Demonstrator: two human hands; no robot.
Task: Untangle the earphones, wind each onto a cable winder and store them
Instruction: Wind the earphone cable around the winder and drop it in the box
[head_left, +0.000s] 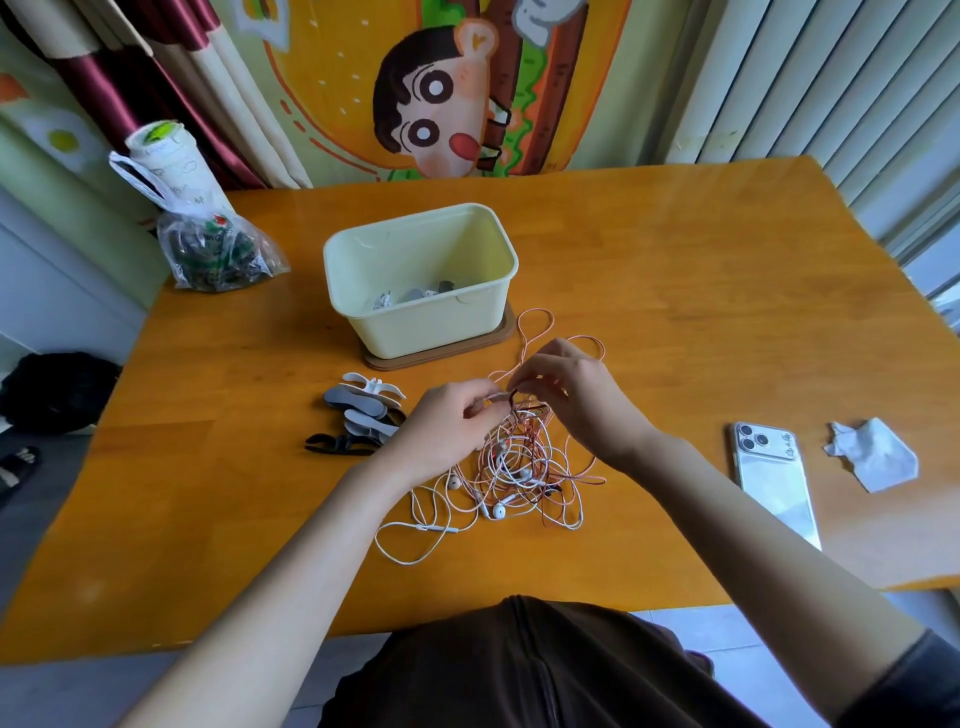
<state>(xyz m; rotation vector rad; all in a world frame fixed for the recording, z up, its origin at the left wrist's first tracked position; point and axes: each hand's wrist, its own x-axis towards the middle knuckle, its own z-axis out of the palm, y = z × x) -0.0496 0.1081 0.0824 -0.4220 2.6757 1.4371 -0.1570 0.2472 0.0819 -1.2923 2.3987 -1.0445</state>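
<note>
A tangle of white, pink and dark red earphone cables (519, 467) lies on the wooden table (675, 291) in front of me. My left hand (441, 426) pinches strands at the top of the tangle. My right hand (571, 395) pinches a dark cable end just right of it, fingertips nearly meeting. A pile of grey, white and black cable winders (361, 415) lies left of my left hand. Behind them stands a pale yellow storage box (421, 327) on a brown lid, with a few wound earphones inside.
A white phone (774, 473) lies face down at the right, with a crumpled tissue (872, 457) beyond it. A plastic bag of dark items (213, 254) and a paper cup (161, 156) sit at the table's far left corner.
</note>
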